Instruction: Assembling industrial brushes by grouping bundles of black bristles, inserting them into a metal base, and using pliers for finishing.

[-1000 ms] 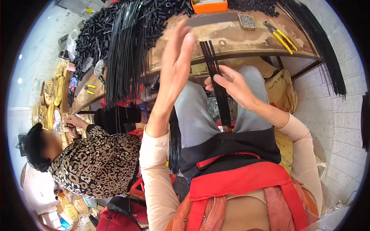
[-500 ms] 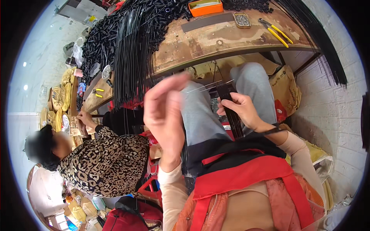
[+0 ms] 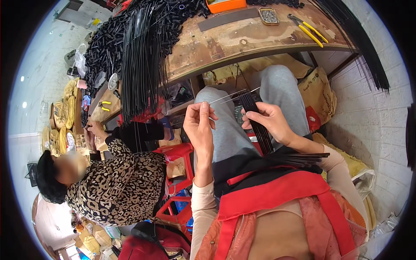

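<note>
In front of my lap, my right hand (image 3: 271, 122) is closed around a flat row of thin black rods (image 3: 261, 136), thumb on top, upper ends pointing away from me. Thin metal wires (image 3: 227, 98) cross those upper ends and stick out to both sides. To the left, my left hand (image 3: 200, 130) has its thumb and forefinger pinched at the left end of one wire. Another bundle of dark rods (image 3: 305, 160) lies across my lap by the right forearm, over the black and red apron (image 3: 273, 190).
Ahead is a worn wooden table (image 3: 234, 45) with piled black tube-like parts (image 3: 104, 52), a hanging bundle of long black rods (image 3: 145, 73), an orange box (image 3: 226, 5), a small tray of metal bits (image 3: 269, 16) and yellow-handled pliers (image 3: 310, 32). Another person (image 3: 117, 186) works at left.
My left hand has come down toward the wires, from blurred and raised to pinching at a wire end. The rods on my lap by the right forearm show more now. The right hand keeps its hold.
</note>
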A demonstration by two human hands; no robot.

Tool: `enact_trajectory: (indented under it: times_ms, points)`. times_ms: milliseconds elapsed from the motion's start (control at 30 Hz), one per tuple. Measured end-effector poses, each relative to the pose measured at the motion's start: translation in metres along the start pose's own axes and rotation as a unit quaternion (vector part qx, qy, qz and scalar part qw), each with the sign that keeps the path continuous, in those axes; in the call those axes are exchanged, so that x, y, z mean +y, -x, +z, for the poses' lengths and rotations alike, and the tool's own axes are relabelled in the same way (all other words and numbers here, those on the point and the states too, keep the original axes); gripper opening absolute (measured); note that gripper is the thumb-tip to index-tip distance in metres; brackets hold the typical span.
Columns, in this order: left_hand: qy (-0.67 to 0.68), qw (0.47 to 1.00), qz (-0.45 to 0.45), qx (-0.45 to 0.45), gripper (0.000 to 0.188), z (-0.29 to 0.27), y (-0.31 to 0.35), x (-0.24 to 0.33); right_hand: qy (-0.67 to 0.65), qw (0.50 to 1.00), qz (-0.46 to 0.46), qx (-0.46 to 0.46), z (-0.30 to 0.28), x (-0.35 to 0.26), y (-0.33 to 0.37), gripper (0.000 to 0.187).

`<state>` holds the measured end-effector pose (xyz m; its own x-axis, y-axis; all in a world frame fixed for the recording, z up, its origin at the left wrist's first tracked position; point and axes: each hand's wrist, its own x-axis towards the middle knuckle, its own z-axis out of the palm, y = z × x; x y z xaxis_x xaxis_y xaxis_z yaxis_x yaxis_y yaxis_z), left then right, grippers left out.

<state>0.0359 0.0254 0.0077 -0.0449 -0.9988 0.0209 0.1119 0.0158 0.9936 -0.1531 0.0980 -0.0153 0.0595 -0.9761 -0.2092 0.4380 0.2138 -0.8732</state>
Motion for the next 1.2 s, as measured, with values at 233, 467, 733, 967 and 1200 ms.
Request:
enact_trajectory:
  times_ms: [233, 467, 733, 967, 1200]
  points:
    - [-0.011, 1.0, 0.002, 0.003, 0.018, 0.004, 0.009, 0.007, 0.0, 1.0, 0.001, -0.002, 0.0, -0.005, 0.01, 0.024]
    - [-0.013, 1.0, 0.019, 0.001, 0.019, 0.006, 0.019, 0.011, 0.002, 1.0, -0.006, -0.005, 0.002, -0.007, 0.022, 0.025]
    - [0.009, 1.0, 0.014, 0.001, 0.019, 0.009, 0.021, 0.01, 0.011, 1.0, -0.006, 0.0, 0.002, -0.012, 0.024, 0.024]
    - [0.008, 1.0, -0.008, 0.007, 0.02, 0.006, 0.023, 0.002, 0.017, 1.0, -0.003, -0.003, 0.001, -0.007, 0.023, 0.023]
    - [0.016, 0.999, -0.03, 0.002, 0.019, 0.01, 0.009, -0.006, 0.016, 1.0, 0.001, 0.0, -0.005, -0.006, 0.011, 0.023]
